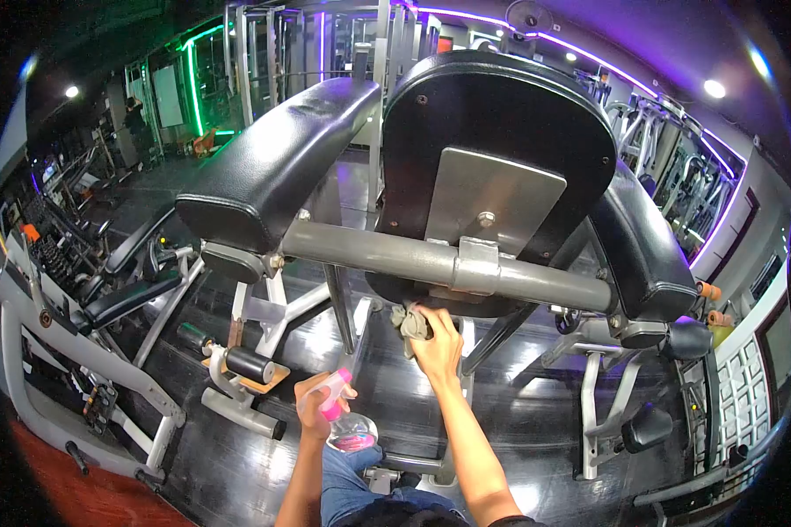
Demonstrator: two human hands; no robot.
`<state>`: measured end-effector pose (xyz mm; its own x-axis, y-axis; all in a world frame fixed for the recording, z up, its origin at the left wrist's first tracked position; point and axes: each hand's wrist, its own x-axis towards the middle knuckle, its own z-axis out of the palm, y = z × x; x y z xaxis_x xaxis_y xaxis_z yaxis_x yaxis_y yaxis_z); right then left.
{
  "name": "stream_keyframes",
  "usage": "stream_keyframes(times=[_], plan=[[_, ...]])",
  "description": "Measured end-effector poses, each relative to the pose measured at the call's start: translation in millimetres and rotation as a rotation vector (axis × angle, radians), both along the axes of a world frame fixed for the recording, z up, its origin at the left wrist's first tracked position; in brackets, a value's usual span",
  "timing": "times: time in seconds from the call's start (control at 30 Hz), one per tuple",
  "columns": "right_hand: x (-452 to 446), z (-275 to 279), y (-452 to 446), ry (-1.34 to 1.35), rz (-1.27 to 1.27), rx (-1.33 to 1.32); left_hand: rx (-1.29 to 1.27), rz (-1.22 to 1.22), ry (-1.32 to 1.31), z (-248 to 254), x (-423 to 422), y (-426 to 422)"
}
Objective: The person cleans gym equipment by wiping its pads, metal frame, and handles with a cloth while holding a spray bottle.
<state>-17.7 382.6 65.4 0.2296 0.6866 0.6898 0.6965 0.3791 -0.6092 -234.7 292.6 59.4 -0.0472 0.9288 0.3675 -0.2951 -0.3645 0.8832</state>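
A clear spray bottle [351, 432] with a pink and white spray head is held in my left hand [315, 402], low in the middle of the view. My right hand [438, 341] is closed on a crumpled grey-beige cloth [410, 327], just under the lower edge of a black padded backrest [501, 114]. Whether the cloth touches the pad's underside is hard to tell. Above both hands runs a grey metal crossbar [378, 252], bracketed to the plate on the back of the pad. Black armrest pads [281, 149] flank the backrest on both sides.
Beside me at the left stand a grey machine frame [88, 351] and black foam rollers [250, 364]. To the right is another machine with a black pad [648, 428]. Dark shiny floor [536, 413] shows between them, and a fan [529, 16] hangs at the top.
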Motion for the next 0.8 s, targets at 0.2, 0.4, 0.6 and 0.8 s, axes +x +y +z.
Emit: stream_keyframes(times=[0.2, 0.4, 0.6, 0.8], plan=[[-26, 47, 7, 0.024, -0.108, 0.258, -0.016, 0.051, 0.006, 8, -1, 4], [-37, -45, 30, -0.032, -0.103, -0.206, 0.032, 0.052, 0.107, -1, -15, 9], [-59, 9, 14, 0.202, 0.044, 0.066, -0.064, 0.121, 0.075, -2, -29, 7], [-70, 29, 38, 0.192, -0.156, 0.227, -0.087, 0.181, 0.052, 2, -34, 9]])
